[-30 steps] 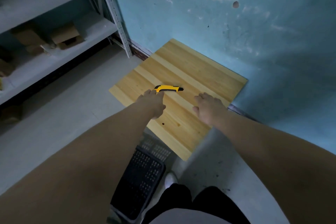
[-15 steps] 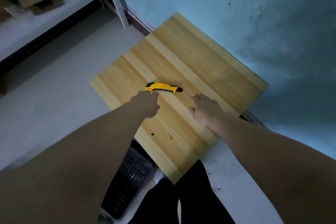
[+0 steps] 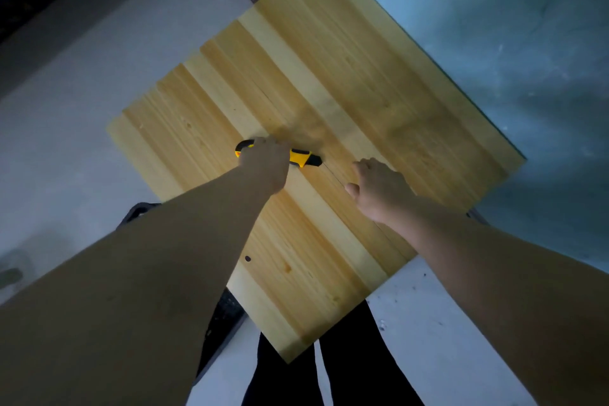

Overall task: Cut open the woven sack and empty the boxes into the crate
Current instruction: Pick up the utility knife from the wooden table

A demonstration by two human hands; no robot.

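Fingers (image 3: pixel 263 143) of left hand (image 3: pixel 265 163) clasp utility knife (image 3: pixel 301 155), lying crosswise, nose toward relaxed right hand (image 3: pixel 379 189).

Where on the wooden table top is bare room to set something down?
The far half of the pale wooden table top, toward the blue wall, is bare; so is its near corner. The middle is crowded: the left hand grips the yellow-and-black utility knife, the right hand beside it.

Matt, striped wood table (image 3: pixel 362 76); the knife (image 3: pixel 301 156) under my hand (image 3: pixel 265 163) is yellow-and-black plastic; wall (image 3: pixel 494 26) rough, painted.
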